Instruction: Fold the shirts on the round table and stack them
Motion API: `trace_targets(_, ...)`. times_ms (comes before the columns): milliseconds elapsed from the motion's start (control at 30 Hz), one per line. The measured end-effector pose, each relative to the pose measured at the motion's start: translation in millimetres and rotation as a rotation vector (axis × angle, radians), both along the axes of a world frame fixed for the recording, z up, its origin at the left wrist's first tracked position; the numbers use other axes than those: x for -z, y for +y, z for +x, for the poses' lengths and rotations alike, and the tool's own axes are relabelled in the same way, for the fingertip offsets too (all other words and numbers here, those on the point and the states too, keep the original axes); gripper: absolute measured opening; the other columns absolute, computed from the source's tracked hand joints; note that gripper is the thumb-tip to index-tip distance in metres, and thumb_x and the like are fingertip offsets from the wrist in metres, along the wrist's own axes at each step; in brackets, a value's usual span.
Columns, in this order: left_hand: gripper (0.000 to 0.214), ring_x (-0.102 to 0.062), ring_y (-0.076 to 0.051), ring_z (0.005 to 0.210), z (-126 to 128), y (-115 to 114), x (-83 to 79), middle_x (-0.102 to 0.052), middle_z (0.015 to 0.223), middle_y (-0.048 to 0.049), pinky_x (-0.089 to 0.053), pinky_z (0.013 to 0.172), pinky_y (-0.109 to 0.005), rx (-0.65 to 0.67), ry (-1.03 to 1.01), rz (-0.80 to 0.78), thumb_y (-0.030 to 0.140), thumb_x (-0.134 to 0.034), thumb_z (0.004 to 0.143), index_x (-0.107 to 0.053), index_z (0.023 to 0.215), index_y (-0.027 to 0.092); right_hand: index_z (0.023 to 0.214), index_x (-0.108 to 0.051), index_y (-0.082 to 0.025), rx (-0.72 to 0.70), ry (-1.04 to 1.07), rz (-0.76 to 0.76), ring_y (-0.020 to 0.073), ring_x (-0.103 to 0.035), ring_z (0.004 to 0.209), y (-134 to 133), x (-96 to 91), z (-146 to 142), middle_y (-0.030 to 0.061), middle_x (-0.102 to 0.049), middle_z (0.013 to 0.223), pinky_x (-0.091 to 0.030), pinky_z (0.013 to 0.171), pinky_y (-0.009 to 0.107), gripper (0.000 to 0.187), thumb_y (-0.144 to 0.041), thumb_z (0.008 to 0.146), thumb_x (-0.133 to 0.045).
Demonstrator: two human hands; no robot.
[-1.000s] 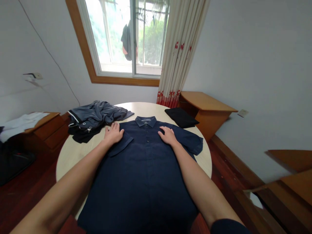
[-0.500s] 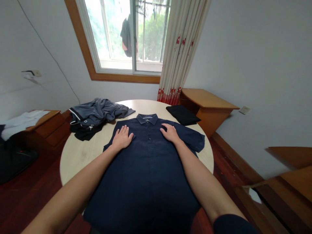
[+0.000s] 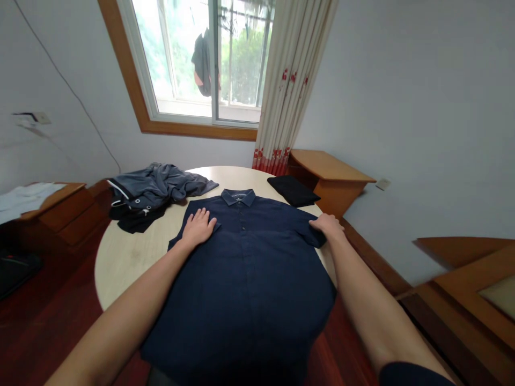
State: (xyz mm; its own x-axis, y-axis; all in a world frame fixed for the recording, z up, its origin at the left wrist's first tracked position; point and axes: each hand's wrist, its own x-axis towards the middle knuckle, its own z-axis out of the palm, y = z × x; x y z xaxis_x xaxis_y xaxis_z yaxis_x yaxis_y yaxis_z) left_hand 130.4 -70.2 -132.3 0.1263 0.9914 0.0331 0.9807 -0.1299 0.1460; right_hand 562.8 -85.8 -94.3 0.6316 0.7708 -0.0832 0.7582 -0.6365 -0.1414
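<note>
A dark navy short-sleeved shirt [image 3: 245, 268] lies spread front side up, its collar [image 3: 238, 197] at the far end and its lower part towards me. My left hand [image 3: 198, 228] rests flat near the shirt's left shoulder, fingers stretched out. The sleeve on that side appears folded inward, partly under the hand. Out at the right sleeve [image 3: 308, 225], my right hand [image 3: 329, 224] has its thumb on top of the cuff and its fingers closed around the edge. The fingertips under the cloth are hidden.
Beneath the shirt stands a round pale table [image 3: 124, 268]. A crumpled grey garment [image 3: 161, 185] lies at its back left, a folded black cloth [image 3: 293, 190] at its back right. Wooden desk [image 3: 330, 166], curtain [image 3: 295, 69] and window surround the far side.
My right hand has moved from the shirt's chest out to the right sleeve end and closed on it. My left hand stays flat in place. The view has shifted slightly to the right.
</note>
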Motion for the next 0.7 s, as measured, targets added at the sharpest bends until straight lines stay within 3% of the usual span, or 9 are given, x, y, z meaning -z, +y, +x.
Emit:
trace_targets(133,0.066,-0.021,-0.024,0.154,-1.8,-0.6,-0.3,-0.029,0.164,-0.009,-0.018,0.125,-0.044,-0.001,-0.028,0.011,0.047,-0.02,0.103,-0.04,0.154,0.009,0.127,-0.066,-0.01,-0.044,-0.006,0.008,0.0396,-0.058,0.125,2.4,-12.4,0.9,0.0259,-0.062,0.131,-0.05,0.099,0.051,0.052,-0.027,0.078,-0.067)
trace_targets(300,0.064,-0.023,-0.024,0.153,-3.5,0.7,1.7,-0.032,0.163,-0.0085,-0.019,0.124,-0.045,0.003,-0.058,0.024,0.047,-0.021,0.103,-0.043,0.152,0.012,0.103,-0.075,-0.012,-0.237,0.001,0.122,0.0343,-0.07,0.106,5.0,-52.6,-25.4,0.0207,-0.073,0.11,-0.056,0.082,0.036,0.029,-0.025,0.078,-0.068)
trace_targets(367,0.064,-0.022,-0.024,0.153,-3.8,1.3,2.7,-0.031,0.164,-0.0082,-0.019,0.124,-0.045,0.0,-0.071,0.021,0.047,-0.02,0.103,-0.043,0.152,0.013,0.094,-0.075,-0.014,-0.358,0.132,0.163,0.0291,-0.073,0.093,3.4,-68.3,-46.1,0.0155,-0.075,0.099,-0.056,0.074,0.031,0.022,-0.032,0.083,-0.069)
trace_targets(467,0.063,-0.023,-0.024,0.153,-4.2,1.8,3.4,-0.031,0.164,-0.0079,-0.019,0.124,-0.045,0.0,-0.077,0.023,0.048,-0.021,0.103,-0.044,0.152,0.014,0.095,-0.072,-0.014,-0.502,0.514,0.148,0.0191,-0.073,0.07,1.4,-79.5,-77.0,0.0118,-0.076,0.09,-0.054,0.059,0.023,0.039,-0.051,0.09,-0.065)
trace_targets(567,0.062,-0.024,-0.023,0.153,-4.8,1.8,3.0,-0.033,0.163,-0.0083,-0.019,0.124,-0.044,0.006,-0.069,0.034,0.047,-0.021,0.104,-0.045,0.151,0.015,0.098,-0.071,-0.012,-0.513,0.559,0.15,0.0186,-0.073,0.067,4.7,-71.0,-97.1,0.0138,-0.076,0.091,-0.055,0.061,0.024,0.049,-0.059,0.094,-0.057)
trace_targets(633,0.062,-0.024,-0.023,0.153,-5.3,1.8,2.6,-0.033,0.163,-0.0083,-0.02,0.124,-0.044,0.007,-0.065,0.035,0.047,-0.021,0.103,-0.046,0.151,0.015,0.1,-0.073,-0.012,-0.531,0.37,0.156,0.0238,-0.075,0.084,9.1,-54.4,-105.0,0.0155,-0.076,0.1,-0.056,0.075,0.028,0.048,-0.055,0.097,-0.052)
trace_targets(700,0.062,-0.024,-0.024,0.153,-5.5,1.7,2.3,-0.033,0.163,-0.0083,-0.02,0.124,-0.044,0.009,-0.064,0.03,0.047,-0.021,0.103,-0.046,0.151,0.015,0.115,-0.072,-0.012,-0.59,0.176,0.132,0.0285,-0.069,0.11,12.5,-31.6,-110.4,0.0171,-0.072,0.12,-0.052,0.093,0.033,0.047,-0.05,0.098,-0.05)
